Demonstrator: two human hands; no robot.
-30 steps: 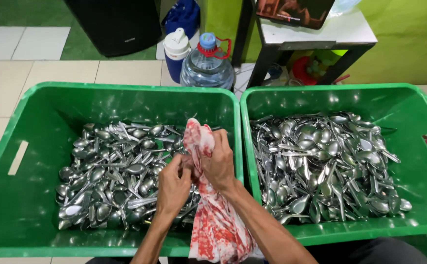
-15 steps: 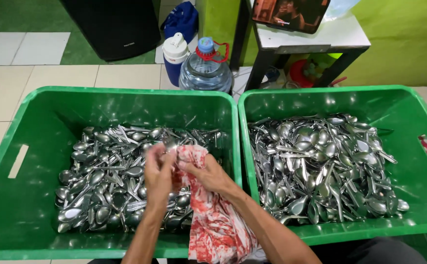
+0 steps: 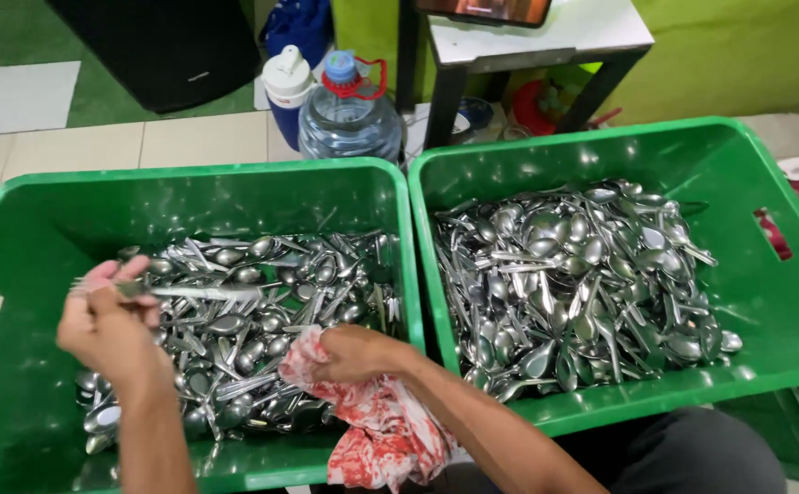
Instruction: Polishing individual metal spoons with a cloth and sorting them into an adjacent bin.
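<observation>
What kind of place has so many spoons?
Probably the washing-up area of an eatery or catering kitchen: two green crates heaped with spoons and forks, a red-and-white cloth in the right hand, tiled floor.

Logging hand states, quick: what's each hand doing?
Left hand: closed on a fork.
Right hand: closed, gripping the red-and-white cloth.

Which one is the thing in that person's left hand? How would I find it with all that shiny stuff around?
Start at the green crate on the left, full of spoons and forks. Above its left part, the left hand holds up a metal fork. It alone is lifted above the pile, lying level, prongs pointing right; the right hand grips a red and white cloth.
</observation>
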